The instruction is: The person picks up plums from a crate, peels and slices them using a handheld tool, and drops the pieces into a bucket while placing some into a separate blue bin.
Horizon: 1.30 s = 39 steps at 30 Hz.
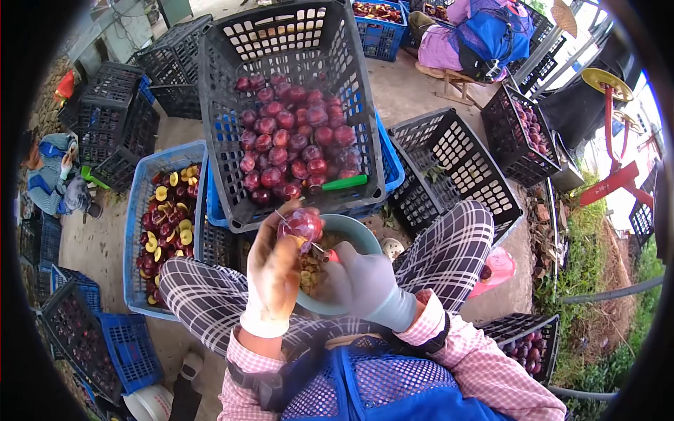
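A red plum [302, 226] is held up by my left hand [272, 281], whose stained white glove wraps round its left side. My right hand [364, 279], in a grey glove and blurred by motion, grips a small knife with a red handle [330, 255]; its blade touches the plum's lower side, where yellow flesh shows. Under both hands stands a round light-green basin [360, 231] with yellowish pieces inside. Just beyond is a black crate [216, 126] of whole plums [288, 133], with a green-handled tool [345, 182] lying at its near right corner.
On the left, a blue crate [133, 231] holds cut plum halves. An emptier black crate [463, 175] stands at the right. Two people, one at the far left [53, 175] and one at the upper right [484, 38], sit among more crates. A pink container [497, 270] is beside my right knee.
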Each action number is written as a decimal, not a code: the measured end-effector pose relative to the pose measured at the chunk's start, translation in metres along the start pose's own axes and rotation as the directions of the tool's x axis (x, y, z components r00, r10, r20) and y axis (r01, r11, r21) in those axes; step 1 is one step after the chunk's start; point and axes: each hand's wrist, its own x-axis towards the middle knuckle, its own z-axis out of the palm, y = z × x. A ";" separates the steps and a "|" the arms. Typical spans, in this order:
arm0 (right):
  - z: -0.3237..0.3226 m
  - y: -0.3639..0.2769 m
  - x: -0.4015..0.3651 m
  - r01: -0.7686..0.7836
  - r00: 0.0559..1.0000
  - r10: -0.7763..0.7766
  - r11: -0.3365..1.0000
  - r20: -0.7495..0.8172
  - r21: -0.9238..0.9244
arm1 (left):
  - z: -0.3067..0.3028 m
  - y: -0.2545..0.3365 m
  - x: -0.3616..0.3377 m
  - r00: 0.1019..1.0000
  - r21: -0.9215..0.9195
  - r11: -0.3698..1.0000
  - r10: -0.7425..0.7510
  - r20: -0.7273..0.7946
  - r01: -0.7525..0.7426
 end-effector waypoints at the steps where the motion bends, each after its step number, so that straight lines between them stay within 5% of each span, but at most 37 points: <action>1: 0.000 -0.001 0.000 0.004 1.000 -0.004 1.000 0.002 0.003 | -0.006 -0.001 0.002 0.988 -0.154 0.976 -0.148 0.049 0.154; 2: 0.000 -0.001 -0.001 0.017 1.000 -0.017 1.000 -0.010 -0.008 | -0.010 -0.001 0.004 0.952 -0.296 0.905 -0.282 0.122 0.306; 3: 0.000 0.000 0.000 0.029 0.999 -0.030 0.999 -0.024 -0.021 | -0.010 0.001 0.005 0.953 -0.297 0.906 -0.277 0.119 0.301; 6: 0.001 0.004 -0.003 0.026 1.000 -0.027 0.994 -0.005 -0.110 | -0.002 0.011 0.000 0.986 0.217 0.967 -0.152 0.063 0.135; 10: 0.005 0.006 -0.004 -0.034 0.999 0.032 0.995 -0.023 -0.098 | 0.001 0.005 -0.007 1.000 0.478 0.878 0.008 -0.009 -0.003; 11: 0.003 0.005 -0.004 -0.026 0.999 0.023 0.996 -0.029 -0.089 | -0.001 0.002 -0.007 1.000 0.478 0.878 0.017 -0.013 -0.009; 13: 0.002 0.004 -0.003 -0.019 0.999 0.016 0.996 -0.039 -0.085 | -0.005 -0.002 -0.005 0.990 0.075 0.989 -0.121 -0.066 0.126; 14: 0.002 0.003 -0.004 -0.033 0.999 0.030 0.997 -0.034 -0.071 | -0.009 -0.003 -0.003 0.972 -0.151 0.961 -0.232 0.030 0.233; 15: 0.002 0.003 -0.004 -0.042 0.999 0.040 0.997 -0.024 -0.058 | -0.010 -0.003 -0.004 0.973 -0.156 0.961 -0.228 0.025 0.229; 17: 0.003 0.003 -0.004 -0.044 0.999 0.043 0.996 -0.020 -0.081 | -0.007 0.000 -0.005 0.968 0.111 0.962 -0.250 -0.005 0.249; 18: 0.003 0.004 -0.004 -0.049 0.999 0.047 0.994 -0.020 -0.103 | -0.003 0.004 -0.007 0.996 0.473 0.877 -0.065 -0.062 0.087; 22: 0.003 0.005 -0.005 -0.029 1.000 0.027 0.993 -0.014 -0.117 | -0.009 -0.005 -0.010 0.995 0.568 0.821 0.094 -0.043 -0.053; 23: 0.002 0.005 -0.005 -0.013 1.000 0.011 0.995 -0.018 -0.096 | -0.007 0.001 -0.009 0.997 0.229 0.970 -0.070 -0.035 0.076; 25: 0.002 0.006 -0.004 0.005 1.000 -0.007 0.997 -0.017 -0.074 | -0.016 0.004 -0.007 0.918 -0.214 0.895 -0.367 0.148 0.392; 29: 0.002 0.008 -0.003 0.047 0.998 -0.051 0.992 -0.030 -0.116 | -0.015 0.003 -0.005 0.951 -0.253 0.928 -0.223 0.214 0.274; 33: -0.001 0.005 -0.004 -0.003 1.000 0.002 0.991 -0.010 -0.131 | -0.008 0.002 -0.008 0.984 -0.140 0.975 -0.166 0.071 0.174; 35: 0.000 0.002 -0.004 -0.033 0.999 0.032 0.991 -0.005 -0.129 | -0.007 0.000 -0.008 0.996 0.121 0.990 -0.069 -0.060 0.075; 37: -0.003 -0.001 -0.005 -0.061 0.998 0.062 0.990 0.000 -0.126 | -0.009 -0.007 -0.004 0.992 0.102 0.990 -0.085 -0.096 0.095; 39: -0.008 -0.001 -0.008 -0.081 0.995 0.079 0.996 0.057 0.036 | -0.014 -0.012 -0.002 0.991 0.174 0.982 0.092 -0.099 -0.074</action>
